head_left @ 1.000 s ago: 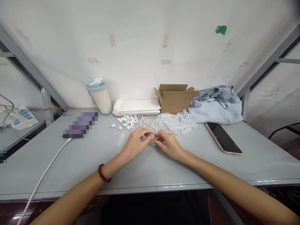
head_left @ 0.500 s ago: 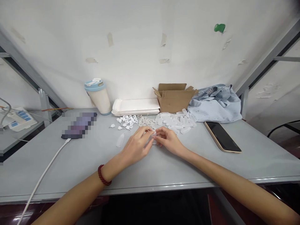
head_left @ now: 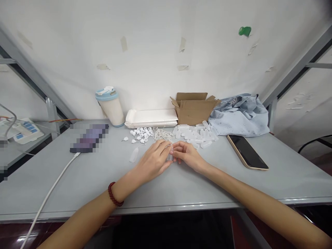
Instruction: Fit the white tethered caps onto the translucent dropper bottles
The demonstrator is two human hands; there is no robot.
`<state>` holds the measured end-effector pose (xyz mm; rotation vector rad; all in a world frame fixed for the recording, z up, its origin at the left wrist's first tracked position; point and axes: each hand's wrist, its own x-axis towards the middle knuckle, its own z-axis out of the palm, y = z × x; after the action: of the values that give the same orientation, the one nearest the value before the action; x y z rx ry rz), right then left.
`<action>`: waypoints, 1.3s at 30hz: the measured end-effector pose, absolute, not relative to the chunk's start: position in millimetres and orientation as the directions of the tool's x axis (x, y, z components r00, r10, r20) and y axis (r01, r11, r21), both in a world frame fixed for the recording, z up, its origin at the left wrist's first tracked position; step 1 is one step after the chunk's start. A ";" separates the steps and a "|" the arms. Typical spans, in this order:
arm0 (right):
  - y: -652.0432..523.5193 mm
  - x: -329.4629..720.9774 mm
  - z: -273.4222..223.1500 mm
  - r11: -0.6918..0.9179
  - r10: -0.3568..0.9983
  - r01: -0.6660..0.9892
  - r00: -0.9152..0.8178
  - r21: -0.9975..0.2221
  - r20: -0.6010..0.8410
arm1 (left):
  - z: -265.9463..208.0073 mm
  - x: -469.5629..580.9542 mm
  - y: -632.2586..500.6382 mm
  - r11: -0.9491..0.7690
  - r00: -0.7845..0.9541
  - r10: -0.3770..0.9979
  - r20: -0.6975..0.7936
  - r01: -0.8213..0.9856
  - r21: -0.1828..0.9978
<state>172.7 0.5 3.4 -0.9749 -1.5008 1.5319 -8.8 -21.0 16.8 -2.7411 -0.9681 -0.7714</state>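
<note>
Between the fingertips of both hands is a small translucent plastic tube (head_left: pixel 169 156), partly covered by the fingers. My left hand (head_left: pixel 155 159), a beaded bracelet at its wrist, closes on it from the left. From the right, my right hand (head_left: pixel 188 156) pinches the same piece. Left of my hands lies another translucent tube (head_left: pixel 134 155) with a cord at its top. Just beyond my fingers are a tangle of pale cords (head_left: pixel 163 134), several small white caps (head_left: pixel 142 132) and a heap of translucent tubes (head_left: pixel 199 133).
Along the wall stand a blue-lidded cup (head_left: pixel 111 109), a stack of white packets (head_left: pixel 151 118), an opened cardboard box (head_left: pixel 194 112) and a bundled light-blue cloth (head_left: pixel 240 119). A phone (head_left: pixel 247 152) lies at right; a second phone (head_left: pixel 89 138), with a charging cable (head_left: pixel 52 190), at left.
My left fingers have closed further over the top of the tube and moved slightly right, against the right fingertips. The whole view has shifted a little.
</note>
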 end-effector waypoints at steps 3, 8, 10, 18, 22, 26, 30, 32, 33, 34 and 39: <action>-0.6 172.0 4.0 -0.014 0.900 0.027 -0.436 -1.000 -0.024 | 23.1 -13.4 -19.7 -0.801 0.694 0.562 0.450 0.593 0.086; -1.9 172.6 8.3 0.026 0.922 0.146 -0.386 -0.989 -0.033 | 37.0 -33.5 -10.5 -0.736 0.643 0.670 0.371 0.640 0.220; -1.9 173.8 10.2 0.039 0.932 0.175 -0.362 -0.984 -0.028 | 43.3 -47.3 -5.3 -0.658 0.601 0.753 0.269 0.688 0.306; 0.6 178.7 12.1 0.057 0.941 0.210 -0.337 -0.976 -0.017 | 57.3 -94.8 4.5 -0.380 0.444 0.893 -0.074 0.831 0.407; 2.7 180.3 9.0 0.087 0.940 0.218 -0.341 -0.972 0.008 | 55.0 -101.4 4.2 -0.354 0.422 0.902 -0.093 0.846 0.399; 3.4 180.9 7.0 0.114 0.937 0.236 -0.348 -0.965 0.025 | 53.6 -101.4 4.0 -0.345 0.418 0.901 -0.116 0.852 0.394; 2.8 180.7 7.3 0.126 0.934 0.257 -0.356 -0.958 0.028 | 54.3 -98.2 2.9 -0.334 0.413 0.900 -0.141 0.860 0.387; 2.9 180.7 7.6 0.131 0.934 0.263 -0.356 -0.956 0.030 | 54.2 -96.9 2.3 -0.339 0.420 0.896 -0.142 0.856 0.390; 3.0 180.7 7.7 0.132 0.934 0.266 -0.355 -0.955 0.030 | 53.9 -96.5 2.1 -0.344 0.425 0.894 -0.141 0.853 0.392; 3.3 180.8 7.7 0.133 0.935 0.269 -0.353 -0.954 0.030 | 53.4 -96.3 2.1 -0.348 0.430 0.892 -0.142 0.851 0.393; 4.4 182.2 9.5 0.146 0.938 0.275 -0.344 -0.950 0.045 | 50.6 -98.8 3.4 -0.361 0.447 0.880 -0.161 0.850 0.385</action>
<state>182.2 4.4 9.5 -1.1701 -1.7359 1.2212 -98.8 3.4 50.6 -3.0057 -1.9135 -0.1315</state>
